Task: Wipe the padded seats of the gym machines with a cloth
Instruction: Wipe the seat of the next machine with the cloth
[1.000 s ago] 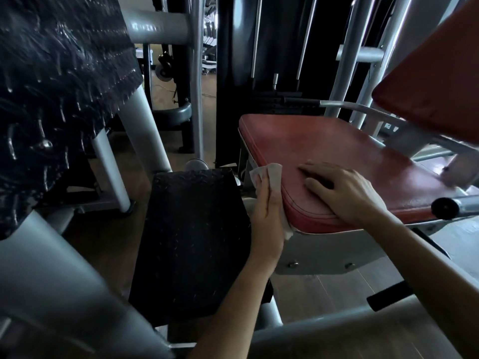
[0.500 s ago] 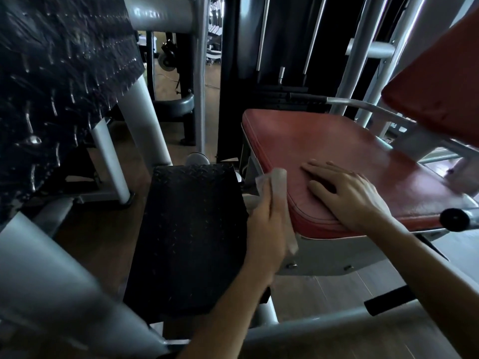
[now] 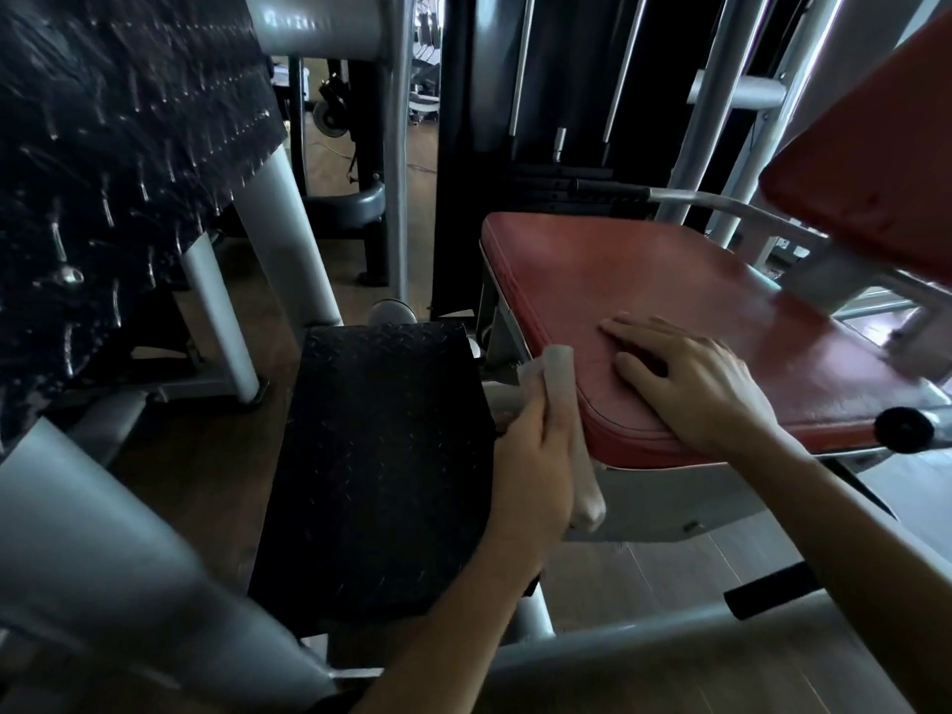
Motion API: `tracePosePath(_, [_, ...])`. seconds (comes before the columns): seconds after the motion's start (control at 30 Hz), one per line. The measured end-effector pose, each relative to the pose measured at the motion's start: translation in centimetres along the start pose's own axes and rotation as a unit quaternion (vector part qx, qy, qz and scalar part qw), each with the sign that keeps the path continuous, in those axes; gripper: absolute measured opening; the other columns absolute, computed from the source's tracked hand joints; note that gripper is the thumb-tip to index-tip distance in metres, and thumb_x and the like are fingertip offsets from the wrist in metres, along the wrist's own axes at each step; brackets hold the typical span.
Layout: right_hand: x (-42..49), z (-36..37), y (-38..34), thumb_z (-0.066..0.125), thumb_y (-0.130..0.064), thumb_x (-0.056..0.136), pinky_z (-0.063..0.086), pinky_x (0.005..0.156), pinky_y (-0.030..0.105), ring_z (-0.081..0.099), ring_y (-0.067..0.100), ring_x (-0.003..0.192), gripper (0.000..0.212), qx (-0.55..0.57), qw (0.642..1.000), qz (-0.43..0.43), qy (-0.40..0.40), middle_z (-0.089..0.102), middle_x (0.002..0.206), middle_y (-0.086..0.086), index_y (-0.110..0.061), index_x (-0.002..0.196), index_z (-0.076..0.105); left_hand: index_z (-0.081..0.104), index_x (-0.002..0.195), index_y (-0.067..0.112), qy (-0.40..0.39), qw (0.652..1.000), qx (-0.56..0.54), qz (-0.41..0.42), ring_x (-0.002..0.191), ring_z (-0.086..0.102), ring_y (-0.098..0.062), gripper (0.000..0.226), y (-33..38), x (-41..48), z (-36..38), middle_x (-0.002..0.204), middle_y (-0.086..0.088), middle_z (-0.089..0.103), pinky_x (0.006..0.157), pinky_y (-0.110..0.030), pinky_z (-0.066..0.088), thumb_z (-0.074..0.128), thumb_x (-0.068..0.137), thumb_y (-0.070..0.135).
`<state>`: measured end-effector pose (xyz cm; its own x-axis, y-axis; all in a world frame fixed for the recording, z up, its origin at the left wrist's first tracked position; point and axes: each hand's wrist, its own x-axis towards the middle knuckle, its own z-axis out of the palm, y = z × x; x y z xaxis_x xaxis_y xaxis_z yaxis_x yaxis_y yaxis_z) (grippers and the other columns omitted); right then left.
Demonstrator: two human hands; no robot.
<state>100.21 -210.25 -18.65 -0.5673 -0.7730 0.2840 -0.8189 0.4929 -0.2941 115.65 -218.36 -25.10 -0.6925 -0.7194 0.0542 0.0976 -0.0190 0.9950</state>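
Current step, as judged: wiping the side edge of one seat, with the task at an early-to-middle stage. The left hand (image 3: 536,456) holds a pale folded cloth (image 3: 564,373), its fingers curled lightly over it. The cloth shows above the fingertips and hangs out below the heel of the hand; the thumb is hidden. The cloth is pressed against the left side wall of the red padded seat (image 3: 644,280), at the rounded corner just to the right of this grip. The right hand (image 3: 695,383) holds nothing. It lies flat on the seat top, fingers spread, just beyond the cloth across the corner seam, and probably braces the body. The seat is dull red vinyl with a stitched edge seam, worn and scuffed. The top carries a pale sheen on its far side, well away from the grip; whether that is moisture from wiping or window light cannot be told. The red back pad (image 3: 876,162), up and to the right of both hands, shows no sign either way. Left to do, as judged: the rest of the seat edges, the back pad, and the seats of the other machines. A black ribbed footplate (image 3: 381,456) sits directly left of the cloth hand.
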Motion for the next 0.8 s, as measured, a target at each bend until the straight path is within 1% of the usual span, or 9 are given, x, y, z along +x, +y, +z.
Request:
tracePosePath(0.1, [0.0,0.0,-0.1,0.045,-0.051,0.098,0.030,0.120,0.043,0.030,0.005,0.148,0.045,0.005,1.000,0.001,0.002,0.042,0.152,-0.027,-0.050,0.143,0.047,0.061,0.126,0.026,0.009,1.000,0.017,0.005,0.088,0.071,-0.019,0.037,0.3,1.8,-0.2,0.097,-0.010,0.072,0.090,-0.044,0.057,0.042,0.105,0.049])
tracePosePath(0.23, [0.0,-0.2,-0.3,0.044,-0.053,0.098,0.030,0.120,0.042,0.031,0.004,0.147,0.045,0.004,1.000,0.006,-0.002,0.042,0.152,-0.027,-0.051,0.143,0.047,0.060,0.133,0.028,0.004,0.999,0.036,-0.029,0.105,0.069,-0.017,0.053,2.1,5.6,-1.3,0.113,0.001,0.072,0.101,-0.043,0.054,0.040,0.099,0.062])
tracePosePath(0.3, [-0.1,-0.3,-0.4,0.043,-0.053,0.097,0.030,0.120,0.041,0.031,0.004,0.147,0.046,0.005,1.000,0.008,-0.004,0.041,0.152,-0.027,-0.051,0.143,0.047,0.060,0.132,0.028,0.003,0.999,0.039,-0.024,0.100,0.069,-0.016,0.045,1.7,4.1,-1.1,0.109,-0.004,0.072,0.097,-0.044,0.055,0.039,0.103,0.056])
tracePosePath(0.37, [-0.2,-0.3,-0.5,0.043,-0.052,0.097,0.029,0.120,0.040,0.030,0.005,0.148,0.047,0.005,1.000,0.007,-0.003,0.041,0.153,-0.026,-0.050,0.144,0.047,0.059,0.119,0.033,-0.014,0.999,0.034,0.001,0.086,0.068,-0.013,0.027,0.9,1.4,-0.5,0.101,-0.015,0.071,0.088,-0.043,0.058,0.040,0.105,0.047])
tracePosePath(0.43, [-0.1,-0.2,-0.4,0.044,-0.052,0.097,0.028,0.120,0.039,0.031,0.005,0.148,0.046,0.004,1.000,0.007,-0.004,0.042,0.153,-0.025,-0.050,0.144,0.047,0.057,0.115,0.037,-0.028,0.999,0.017,0.016,0.080,0.068,-0.009,0.019,0.5,-0.2,-0.2,0.097,-0.015,0.071,0.085,-0.037,0.056,0.042,0.106,0.042])
tracePosePath(0.5, [-0.1,-0.2,-0.3,0.044,-0.052,0.097,0.028,0.121,0.039,0.031,0.005,0.148,0.046,0.008,1.000,0.009,-0.004,0.042,0.152,-0.025,-0.050,0.143,0.047,0.056,0.131,0.033,-0.028,0.999,0.019,0.029,0.092,0.069,-0.008,0.029,0.3,0.6,-0.2,0.100,-0.006,0.071,0.093,-0.034,0.055,0.041,0.107,0.040])
tracePosePath(0.6, [0.0,-0.2,-0.2,0.044,-0.053,0.097,0.028,0.121,0.040,0.030,0.004,0.148,0.046,0.010,1.000,0.008,-0.003,0.042,0.152,-0.026,-0.051,0.143,0.047,0.040,0.151,0.033,-0.039,0.998,0.033,0.027,0.113,0.063,-0.011,0.044,0.6,2.8,-0.5,0.123,0.002,0.064,0.107,-0.038,0.048,0.039,0.108,0.039])
tracePosePath(0.7, [-0.1,-0.3,-0.3,0.043,-0.053,0.097,0.025,0.121,0.038,0.028,0.004,0.149,0.047,0.010,1.000,0.005,-0.015,0.039,0.154,-0.026,-0.051,0.144,0.046,0.033,0.154,0.038,-0.038,0.999,0.019,0.026,0.118,0.061,-0.011,0.047,0.7,3.0,-0.4,0.129,0.005,0.060,0.110,-0.040,0.046,0.038,0.107,0.040])
tracePosePath(0.8, [0.6,-0.5,0.3,0.042,-0.052,0.099,0.020,0.121,0.039,0.024,0.005,0.150,0.046,0.021,0.998,0.006,-0.063,0.033,0.157,-0.026,-0.053,0.145,0.042,0.035,0.151,0.043,-0.043,0.999,0.004,0.022,0.119,0.062,-0.009,0.045,0.0,1.6,-0.1,0.131,0.006,0.063,0.111,-0.039,0.046,0.039,0.106,0.044])
